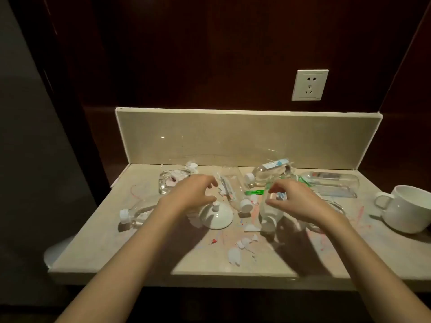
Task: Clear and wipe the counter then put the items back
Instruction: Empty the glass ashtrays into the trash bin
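Observation:
A beige stone counter (116, 252) is littered with several clear plastic bottles lying on their sides, torn paper scraps and red and blue smears. My left hand (191, 194) hovers with loosely curled fingers just above a white ceramic lid (215, 215) and holds nothing. My right hand (296, 199) hangs over a clear bottle with a white cap (268, 217), thumb and fingers spread round its body without closing. Another capped bottle (137, 213) lies at the left. A white mug (405, 208) stands at the right edge.
A beige backsplash (233, 136) closes the counter's rear, with dark wood panelling above and a white wall socket (309, 85) at upper right. More bottles (331, 183) lie along the back. White paper bits (235, 255) sit near the front edge.

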A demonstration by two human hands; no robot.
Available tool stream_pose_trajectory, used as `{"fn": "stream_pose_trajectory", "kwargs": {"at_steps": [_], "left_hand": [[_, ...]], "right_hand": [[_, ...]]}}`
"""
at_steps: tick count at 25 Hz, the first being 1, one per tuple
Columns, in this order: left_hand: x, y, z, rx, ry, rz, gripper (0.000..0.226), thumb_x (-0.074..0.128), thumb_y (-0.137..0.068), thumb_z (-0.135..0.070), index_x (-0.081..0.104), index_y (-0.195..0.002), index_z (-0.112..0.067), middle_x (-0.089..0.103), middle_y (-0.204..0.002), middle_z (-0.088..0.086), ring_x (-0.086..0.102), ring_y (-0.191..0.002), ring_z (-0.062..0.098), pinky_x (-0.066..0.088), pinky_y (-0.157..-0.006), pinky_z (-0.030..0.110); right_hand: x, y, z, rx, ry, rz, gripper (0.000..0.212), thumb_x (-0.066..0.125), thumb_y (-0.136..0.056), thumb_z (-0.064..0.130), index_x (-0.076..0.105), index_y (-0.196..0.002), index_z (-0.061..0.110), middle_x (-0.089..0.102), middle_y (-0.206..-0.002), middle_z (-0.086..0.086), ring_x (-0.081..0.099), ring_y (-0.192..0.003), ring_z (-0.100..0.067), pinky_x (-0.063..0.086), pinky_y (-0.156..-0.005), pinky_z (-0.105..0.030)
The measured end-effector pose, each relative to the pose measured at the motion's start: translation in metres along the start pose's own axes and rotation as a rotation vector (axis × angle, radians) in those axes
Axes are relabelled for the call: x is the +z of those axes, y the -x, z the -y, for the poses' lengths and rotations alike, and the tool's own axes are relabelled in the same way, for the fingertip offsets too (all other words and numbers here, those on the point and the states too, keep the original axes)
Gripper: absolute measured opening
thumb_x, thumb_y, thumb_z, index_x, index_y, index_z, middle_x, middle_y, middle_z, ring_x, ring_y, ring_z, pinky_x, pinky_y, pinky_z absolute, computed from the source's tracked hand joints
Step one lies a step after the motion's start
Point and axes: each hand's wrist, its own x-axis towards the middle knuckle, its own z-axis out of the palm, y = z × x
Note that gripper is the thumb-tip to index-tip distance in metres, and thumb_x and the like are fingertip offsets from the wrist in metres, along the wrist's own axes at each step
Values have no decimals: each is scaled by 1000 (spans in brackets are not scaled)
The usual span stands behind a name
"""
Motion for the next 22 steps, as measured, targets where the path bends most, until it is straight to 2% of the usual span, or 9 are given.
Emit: {"fn": "stream_pose_trajectory", "kwargs": {"at_steps": [2,5,7,10,14,16,18,20,22], "left_hand": [[5,-23,-7,56,-66,-14,43,60,-89,-14,52,-130,-23,56,-129,-2,55,-113,16,48,-90,32],[22,-58,-19,139,-148,27,61,58,-83,4,48,-135,-24,48,-138,0,51,-118,19,49,-88,33],[34,-78,-24,202,-224,41,62,62,-82,1,47,-137,-24,43,-143,1,42,-127,21,45,-97,36],[48,-96,-24,272,-346,34,63,64,-83,-8,43,-140,-26,36,-148,1,29,-137,21,31,-110,36],[58,-109,-12,335,-372,-26,57,63,-85,-15,44,-138,-27,42,-144,-3,32,-136,20,27,-110,35],[49,-107,-7,320,-204,-88,63,71,-80,-26,45,-136,-27,46,-140,-5,37,-132,15,29,-109,32],[28,-101,-8,211,130,-148,71,78,-75,-36,45,-137,-25,49,-138,-5,41,-128,12,32,-109,30],[4,-95,-12,106,481,-201,77,82,-67,-41,48,-134,-25,56,-131,-5,51,-122,12,40,-105,34],[-12,-88,-15,64,736,-205,75,83,-61,-47,50,-125,-26,62,-121,-5,58,-114,11,47,-98,34]], "right_hand": [[-7,-4,-9,9,-27,-25,30,65,-86,34,62,-111,18,61,-114,2,56,-101,-12,46,-82,-27],[-14,-14,-22,-12,-9,-14,28,64,-87,37,62,-111,22,61,-113,5,54,-97,-8,44,-79,-24],[-19,-25,-32,-21,-7,-14,29,64,-85,40,62,-109,23,61,-113,5,54,-99,-9,45,-82,-25],[-24,-41,-42,-41,-33,-26,29,64,-85,42,62,-107,24,61,-111,7,55,-101,-8,45,-84,-25],[-20,-58,-48,-76,-66,-2,30,63,-86,41,62,-110,24,61,-112,7,55,-103,-7,47,-90,-27],[-17,-66,-47,-85,-88,10,30,63,-86,41,61,-111,23,61,-114,7,54,-104,-6,46,-89,-25],[-14,-75,-43,-106,-118,0,35,65,-85,40,60,-115,22,61,-117,5,54,-105,-6,45,-90,-24],[-9,-82,-33,-137,-179,-3,47,68,-83,42,54,-123,21,58,-123,7,54,-109,-7,45,-94,-26],[-4,-85,-18,-166,-286,18,64,71,-78,44,44,-132,23,50,-126,13,50,-113,-6,43,-97,-27]]}}
